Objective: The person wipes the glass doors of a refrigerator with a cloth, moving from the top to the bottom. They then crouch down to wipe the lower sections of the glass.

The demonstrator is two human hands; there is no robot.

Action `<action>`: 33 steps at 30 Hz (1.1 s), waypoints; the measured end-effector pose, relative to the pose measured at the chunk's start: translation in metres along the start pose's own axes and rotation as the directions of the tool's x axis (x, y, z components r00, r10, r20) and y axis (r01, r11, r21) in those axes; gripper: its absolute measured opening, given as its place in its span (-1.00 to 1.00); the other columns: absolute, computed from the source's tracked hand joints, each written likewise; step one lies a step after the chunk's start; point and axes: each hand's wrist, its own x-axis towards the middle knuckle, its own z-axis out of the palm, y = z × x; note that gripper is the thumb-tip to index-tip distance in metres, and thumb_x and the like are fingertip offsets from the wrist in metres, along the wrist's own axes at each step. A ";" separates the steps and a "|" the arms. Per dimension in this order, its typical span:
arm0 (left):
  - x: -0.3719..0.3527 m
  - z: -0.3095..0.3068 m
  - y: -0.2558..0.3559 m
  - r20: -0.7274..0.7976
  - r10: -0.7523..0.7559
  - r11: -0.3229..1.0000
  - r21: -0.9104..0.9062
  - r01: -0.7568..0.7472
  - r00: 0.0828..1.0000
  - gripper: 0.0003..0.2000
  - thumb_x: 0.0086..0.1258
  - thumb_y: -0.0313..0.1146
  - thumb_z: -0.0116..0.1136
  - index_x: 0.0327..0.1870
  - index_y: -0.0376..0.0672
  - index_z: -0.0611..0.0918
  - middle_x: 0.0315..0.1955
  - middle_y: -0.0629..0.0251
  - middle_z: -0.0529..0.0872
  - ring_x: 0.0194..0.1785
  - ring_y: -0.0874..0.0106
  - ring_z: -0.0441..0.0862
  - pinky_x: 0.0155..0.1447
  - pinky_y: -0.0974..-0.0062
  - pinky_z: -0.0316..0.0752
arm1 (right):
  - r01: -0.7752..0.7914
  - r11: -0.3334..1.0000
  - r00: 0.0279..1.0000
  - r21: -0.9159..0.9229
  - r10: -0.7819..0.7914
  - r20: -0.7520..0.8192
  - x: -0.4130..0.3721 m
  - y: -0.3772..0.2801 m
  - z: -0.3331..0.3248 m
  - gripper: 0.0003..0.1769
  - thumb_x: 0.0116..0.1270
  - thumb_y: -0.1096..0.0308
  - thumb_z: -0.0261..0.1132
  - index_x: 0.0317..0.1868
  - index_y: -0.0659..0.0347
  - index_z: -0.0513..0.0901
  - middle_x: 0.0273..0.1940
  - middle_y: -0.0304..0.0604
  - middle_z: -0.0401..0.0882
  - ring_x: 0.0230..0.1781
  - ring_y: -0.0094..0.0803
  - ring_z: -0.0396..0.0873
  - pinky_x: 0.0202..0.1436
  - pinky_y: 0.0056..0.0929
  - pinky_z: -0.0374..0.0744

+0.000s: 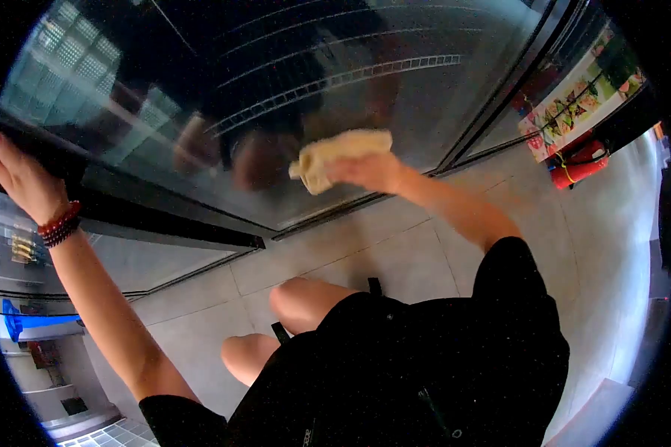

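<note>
My right hand [361,171] presses a pale yellow cloth [335,151] against the lower part of a dark glass door [276,201]. The cloth is bunched, and part of it sticks out past my fingers. Off to the left, my left hand [26,182] lies against the door's black frame [179,229] with its fingers stretched out. Dark red and black bead bracelets [60,223] circle that wrist. Faint reflections, including hands, show in the glass.
Grey floor tiles [395,249] lie below the door, near my bent knees [298,302]. A red fire extinguisher [580,165] stands at the right, beside a panel with food pictures [574,108]. Something blue [37,320] is at the far left.
</note>
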 end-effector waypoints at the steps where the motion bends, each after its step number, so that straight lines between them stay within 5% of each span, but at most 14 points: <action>1: 0.024 -0.019 -0.034 0.074 -0.067 0.997 -0.022 0.069 0.995 -0.51 0.52 -0.03 -0.05 0.13 -0.36 0.54 -0.08 0.21 0.66 -0.09 0.40 0.56 0.03 0.45 0.46 | -0.045 0.990 0.991 0.132 0.027 0.134 -0.031 -0.001 0.032 -0.52 0.23 0.22 0.14 0.21 -0.26 0.52 0.28 -0.50 0.42 0.23 -0.55 0.41 0.26 -0.47 0.40; 4: 0.031 -0.032 -0.049 0.098 -0.009 0.998 0.061 0.003 0.995 -0.52 0.53 -0.04 -0.07 0.09 -0.37 0.56 -0.11 0.21 0.67 -0.16 0.41 0.58 -0.04 0.46 0.48 | 0.250 0.950 0.960 -0.186 -0.218 0.178 -0.106 0.003 0.087 -0.47 0.23 0.31 0.11 0.26 -0.09 0.48 0.23 -0.52 0.46 0.19 -0.62 0.45 0.25 -0.53 0.45; 9: 0.016 -0.020 -0.035 0.043 0.192 0.971 0.135 -0.196 0.980 -0.49 0.56 -0.03 -0.15 0.13 -0.40 0.53 -0.05 0.15 0.66 -0.09 0.32 0.60 0.04 0.39 0.49 | 0.270 0.951 0.958 -0.152 -0.250 0.141 -0.132 0.014 0.095 -0.61 0.16 0.33 0.23 0.06 0.00 0.63 0.08 -0.44 0.61 0.14 -0.56 0.53 0.15 -0.48 0.52; 16: 0.069 -0.073 -0.100 0.177 -0.002 0.992 0.128 -0.021 0.984 -0.49 0.54 0.00 -0.12 0.06 -0.38 0.55 -0.05 0.13 0.65 -0.09 0.32 0.59 0.04 0.40 0.48 | 0.187 0.964 0.980 -0.191 -0.171 0.098 -0.125 0.041 0.052 -0.62 0.28 0.25 0.18 0.12 -0.18 0.59 0.13 -0.58 0.56 0.14 -0.66 0.50 0.20 -0.57 0.47; 17: 0.072 -0.078 -0.105 0.259 0.164 0.922 0.302 -0.241 0.952 -0.52 0.48 -0.03 -0.05 0.06 -0.36 0.56 -0.04 0.13 0.65 -0.07 0.30 0.60 0.04 0.40 0.48 | 0.141 0.967 0.990 -0.211 -0.138 0.030 -0.123 0.048 0.044 -0.65 0.32 0.19 0.16 0.11 -0.25 0.60 0.16 -0.63 0.53 0.16 -0.68 0.48 0.19 -0.59 0.48; 19: 0.073 -0.078 -0.100 0.396 0.477 0.542 0.570 -0.618 0.784 -0.56 0.38 -0.10 0.08 0.06 -0.32 0.57 -0.03 0.12 0.66 -0.05 0.26 0.62 0.04 0.39 0.50 | 0.047 0.942 0.941 -0.332 0.070 0.330 -0.058 0.038 -0.033 -0.63 0.29 0.15 0.14 0.10 -0.41 0.60 0.17 -0.61 0.52 0.15 -0.73 0.46 0.14 -0.52 0.49; 20: 0.079 -0.082 -0.112 0.477 0.540 0.321 0.645 -0.693 0.694 -0.57 0.36 -0.11 0.10 0.08 -0.27 0.57 0.00 0.14 0.65 -0.01 0.26 0.61 0.05 0.38 0.50 | 0.063 0.916 0.991 -0.395 -0.011 0.130 -0.034 0.041 -0.059 -0.56 0.21 0.19 0.17 0.12 -0.42 0.59 0.17 -0.52 0.51 0.15 -0.54 0.45 0.12 -0.36 0.46; 22: 0.107 -0.114 -0.152 0.694 0.425 -0.213 0.701 -0.681 0.582 -0.57 0.31 -0.15 0.12 0.13 -0.19 0.57 0.04 0.17 0.64 0.06 0.26 0.60 0.06 0.36 0.51 | 0.036 0.847 0.981 -0.530 -0.131 -0.142 0.015 0.045 -0.115 -0.42 0.11 0.29 0.22 0.19 -0.41 0.55 0.26 -0.40 0.41 0.13 -0.26 0.41 0.09 -0.18 0.35; 24: 0.120 -0.127 -0.171 0.773 0.341 -0.494 0.631 -0.598 0.535 -0.56 0.30 -0.15 0.13 0.16 -0.14 0.56 0.08 0.19 0.63 0.09 0.26 0.59 0.05 0.36 0.52 | -0.100 0.794 0.955 -0.600 -0.093 -0.282 0.060 0.043 -0.170 -0.37 0.08 0.32 0.25 0.24 -0.33 0.52 0.24 -0.35 0.42 0.18 -0.23 0.37 0.12 -0.16 0.28; 26: 0.115 -0.117 -0.164 0.729 0.289 -0.565 0.653 -0.504 0.621 -0.57 0.33 -0.12 0.11 0.17 -0.12 0.55 0.10 0.21 0.61 0.09 0.28 0.59 0.00 0.37 0.53 | -0.207 0.862 0.913 -0.463 0.000 -0.407 0.083 0.047 -0.211 -0.35 0.10 0.34 0.24 0.29 -0.16 0.48 0.33 -0.17 0.31 0.35 -0.14 0.21 0.25 -0.03 0.19; 27: 0.115 -0.116 -0.163 0.716 0.285 -0.575 0.660 -0.484 0.638 -0.57 0.34 -0.11 0.10 0.17 -0.11 0.55 0.11 0.22 0.61 0.09 0.29 0.59 -0.03 0.38 0.54 | -0.271 0.867 0.905 -0.417 0.083 -0.416 0.095 0.045 -0.231 -0.28 0.17 0.37 0.25 0.40 -0.07 0.34 0.50 -0.01 0.01 0.53 -0.02 -0.07 0.49 0.07 -0.20; 30: 0.135 -0.125 -0.178 0.766 0.363 -0.516 0.639 -0.570 0.531 -0.59 0.33 -0.13 0.11 0.14 -0.11 0.57 0.05 0.24 0.64 0.01 0.29 0.63 -0.10 0.40 0.55 | -0.332 0.867 0.791 -0.370 0.042 -0.611 0.107 0.052 -0.217 -0.32 0.24 0.35 0.17 0.42 -0.03 0.31 0.51 0.03 -0.03 0.54 0.00 -0.11 0.48 0.08 -0.19; 32: 0.135 -0.129 -0.182 0.764 0.394 -0.413 0.644 -0.644 0.511 -0.59 0.32 -0.14 0.12 0.13 -0.11 0.58 0.02 0.24 0.66 -0.04 0.29 0.65 -0.14 0.41 0.56 | -0.393 0.895 0.681 -0.211 0.130 -0.721 0.098 0.036 -0.184 -0.36 0.20 0.21 0.23 0.35 -0.19 0.40 0.47 -0.05 0.12 0.45 -0.03 0.09 0.37 0.16 0.00; 33: 0.134 -0.130 -0.184 0.762 0.398 -0.376 0.644 -0.666 0.511 -0.60 0.31 -0.14 0.13 0.12 -0.12 0.59 0.00 0.24 0.67 -0.06 0.29 0.66 -0.16 0.41 0.56 | -0.455 0.880 0.645 -0.136 0.220 -0.732 0.089 0.028 -0.163 -0.37 0.23 0.21 0.20 0.37 -0.10 0.38 0.47 0.06 0.05 0.47 0.10 0.00 0.39 0.22 -0.09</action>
